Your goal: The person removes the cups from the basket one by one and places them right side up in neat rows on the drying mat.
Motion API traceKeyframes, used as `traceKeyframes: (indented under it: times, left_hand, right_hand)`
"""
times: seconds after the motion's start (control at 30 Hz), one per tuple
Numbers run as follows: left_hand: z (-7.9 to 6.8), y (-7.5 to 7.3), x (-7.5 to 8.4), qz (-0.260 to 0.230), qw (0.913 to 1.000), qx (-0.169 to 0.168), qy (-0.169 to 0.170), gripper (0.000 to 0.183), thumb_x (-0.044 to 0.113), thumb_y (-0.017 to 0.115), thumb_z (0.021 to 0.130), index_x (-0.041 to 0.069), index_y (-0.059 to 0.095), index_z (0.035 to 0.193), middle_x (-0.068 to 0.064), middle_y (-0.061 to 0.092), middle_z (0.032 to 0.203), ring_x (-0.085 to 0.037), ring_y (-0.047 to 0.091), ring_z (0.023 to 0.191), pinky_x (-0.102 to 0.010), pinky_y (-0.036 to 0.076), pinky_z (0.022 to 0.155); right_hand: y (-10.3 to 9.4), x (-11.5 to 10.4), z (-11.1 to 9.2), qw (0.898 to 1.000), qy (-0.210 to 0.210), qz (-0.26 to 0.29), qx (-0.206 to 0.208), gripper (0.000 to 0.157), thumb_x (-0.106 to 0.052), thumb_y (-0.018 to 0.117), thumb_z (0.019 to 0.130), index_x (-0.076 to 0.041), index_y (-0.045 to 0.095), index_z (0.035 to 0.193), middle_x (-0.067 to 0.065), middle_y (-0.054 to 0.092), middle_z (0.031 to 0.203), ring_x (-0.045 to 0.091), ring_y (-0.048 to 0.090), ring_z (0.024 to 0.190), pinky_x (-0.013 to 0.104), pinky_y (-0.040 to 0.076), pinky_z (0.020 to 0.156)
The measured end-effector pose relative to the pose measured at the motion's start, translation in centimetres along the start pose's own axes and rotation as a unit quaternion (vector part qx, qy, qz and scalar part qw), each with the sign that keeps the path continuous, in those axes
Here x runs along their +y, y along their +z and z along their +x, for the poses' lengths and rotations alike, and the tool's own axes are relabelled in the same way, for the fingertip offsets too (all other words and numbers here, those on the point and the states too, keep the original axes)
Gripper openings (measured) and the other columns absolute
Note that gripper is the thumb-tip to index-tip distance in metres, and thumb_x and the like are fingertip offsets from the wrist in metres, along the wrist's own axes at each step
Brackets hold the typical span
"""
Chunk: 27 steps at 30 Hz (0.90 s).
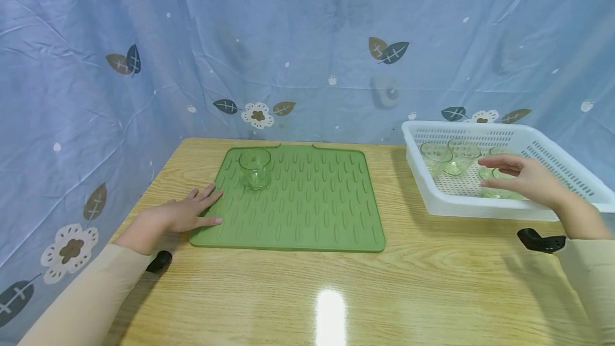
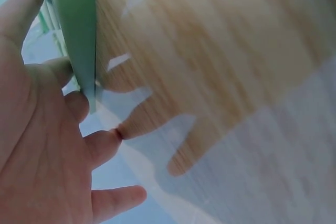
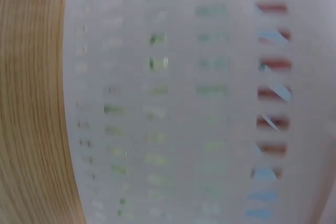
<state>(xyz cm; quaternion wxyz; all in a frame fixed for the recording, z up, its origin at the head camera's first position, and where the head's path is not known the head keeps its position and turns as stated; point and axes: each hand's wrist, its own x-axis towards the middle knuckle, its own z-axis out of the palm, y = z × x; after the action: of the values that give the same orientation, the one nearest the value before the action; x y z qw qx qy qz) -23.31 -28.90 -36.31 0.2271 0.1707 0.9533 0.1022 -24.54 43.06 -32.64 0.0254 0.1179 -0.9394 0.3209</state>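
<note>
My left hand (image 1: 184, 214) rests at the left edge of a green ridged drying mat (image 1: 312, 202), fingers spread; in the left wrist view the fingers (image 2: 105, 148) stretch out past the mat's edge (image 2: 79, 35). A clear greenish glass (image 1: 255, 170) stands upright near the mat's back left corner. Over the front of a white plastic basket (image 1: 451, 204) hovers my right hand (image 1: 533, 180), thumb and fingers apart with a gap between them. Several similar glasses sit in the basket, including one (image 1: 461, 159) left of my fingertips. The right wrist view shows mostly the slotted basket wall (image 3: 178, 103).
Both mat and basket lie on a wood-grain table (image 1: 259, 292). A blue patterned curtain (image 1: 307, 57) hangs behind the table and along its left side. Dark wrist devices sit below each wrist, one (image 1: 543, 241) near the basket's front.
</note>
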Motion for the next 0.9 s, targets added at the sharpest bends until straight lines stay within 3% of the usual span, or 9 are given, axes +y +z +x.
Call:
traceKeyframes:
  times: [0.07,0.13,0.2,0.27,0.3,0.4,0.5,0.67,0.9]
  left_hand:
    - [0.1,0.1,0.0,0.003,1.0,-0.001,0.0,0.095,0.064,0.052,0.1,0.005,0.014,0.165,-0.026,-0.005,0.168,-0.059,0.001,0.147,-0.087,0.01,0.1]
    - [0.1,0.1,-0.1,0.003,1.0,-0.002,-0.001,0.095,0.064,0.052,0.1,0.005,0.014,0.165,-0.025,-0.005,0.168,-0.059,0.0,0.147,-0.087,0.01,0.101]
    - [0.1,0.0,-0.1,0.001,1.0,-0.003,-0.004,0.095,0.064,0.052,0.1,0.004,0.014,0.165,-0.025,-0.006,0.168,-0.059,0.001,0.147,-0.087,0.009,0.101]
    - [0.1,-0.1,-0.1,0.001,1.0,-0.004,-0.006,0.095,0.064,0.052,0.1,0.004,0.014,0.165,-0.026,-0.005,0.168,-0.059,0.0,0.147,-0.087,0.008,0.101]
    - [0.1,-0.1,-0.1,0.0,1.0,-0.004,-0.006,0.095,0.063,0.052,0.101,0.004,0.014,0.165,-0.026,-0.005,0.168,-0.059,0.0,0.147,-0.087,0.008,0.101]
    - [0.2,-0.1,-0.1,0.003,1.0,-0.005,-0.006,0.095,0.064,0.051,0.101,0.005,0.013,0.165,-0.026,-0.005,0.168,-0.059,0.0,0.148,-0.087,0.008,0.101]
    - [0.2,-0.1,-0.1,0.003,1.0,-0.005,-0.006,0.095,0.064,0.051,0.101,0.006,0.013,0.165,-0.025,-0.006,0.168,-0.058,-0.001,0.148,-0.087,0.008,0.101]
    - [0.3,0.1,-0.1,0.0,1.0,-0.003,-0.006,0.095,0.065,0.051,0.101,0.007,0.013,0.166,-0.024,-0.006,0.169,-0.057,-0.001,0.149,-0.087,0.007,0.102]
    - [0.3,0.2,-0.2,0.003,1.0,0.002,-0.005,0.095,0.065,0.051,0.1,0.006,0.014,0.165,-0.025,-0.005,0.168,-0.058,0.0,0.148,-0.087,0.008,0.101]
  right_hand:
    - [-0.3,0.6,-0.1,1.0,0.013,-0.01,-0.003,0.058,-0.022,0.076,0.096,0.001,0.053,0.144,-0.028,0.05,0.124,-0.006,0.044,0.118,0.001,0.034,0.085]
    - [-0.5,1.0,0.0,1.0,0.023,-0.017,-0.011,0.064,-0.023,0.076,0.096,0.004,0.047,0.148,-0.008,0.052,0.137,0.016,0.045,0.134,0.013,0.035,0.106]
    - [-0.7,1.3,0.1,0.999,0.033,-0.022,-0.018,0.071,-0.024,0.076,0.096,0.006,0.042,0.151,0.014,0.046,0.146,0.043,0.037,0.14,0.037,0.03,0.119]
    - [-1.0,1.6,0.1,0.999,0.04,-0.019,-0.026,0.077,-0.023,0.076,0.096,0.008,0.035,0.154,0.032,0.035,0.151,0.062,0.026,0.137,0.063,0.022,0.117]
    - [-1.2,1.7,0.2,0.999,0.043,-0.016,-0.028,0.079,-0.021,0.076,0.096,0.009,0.032,0.155,0.037,0.031,0.152,0.064,0.023,0.137,0.074,0.02,0.109]
    - [-1.6,2.2,0.1,0.998,0.048,-0.023,-0.031,0.084,-0.019,0.077,0.095,0.011,0.027,0.156,0.041,0.026,0.152,0.067,0.021,0.136,0.08,0.023,0.101]
    - [-1.9,2.6,0.1,0.997,0.05,-0.049,-0.035,0.087,-0.021,0.077,0.095,0.013,0.025,0.155,0.044,0.024,0.151,0.069,0.022,0.133,0.081,0.027,0.095]
    - [-2.1,2.9,0.0,0.995,0.056,-0.08,-0.035,0.088,-0.024,0.077,0.095,0.016,0.025,0.153,0.047,0.02,0.15,0.07,0.023,0.128,0.08,0.026,0.096]
    - [-2.1,2.9,0.0,0.991,0.065,-0.107,-0.036,0.088,-0.028,0.076,0.096,0.018,0.025,0.151,0.05,0.02,0.148,0.07,0.029,0.123,0.08,0.033,0.09]
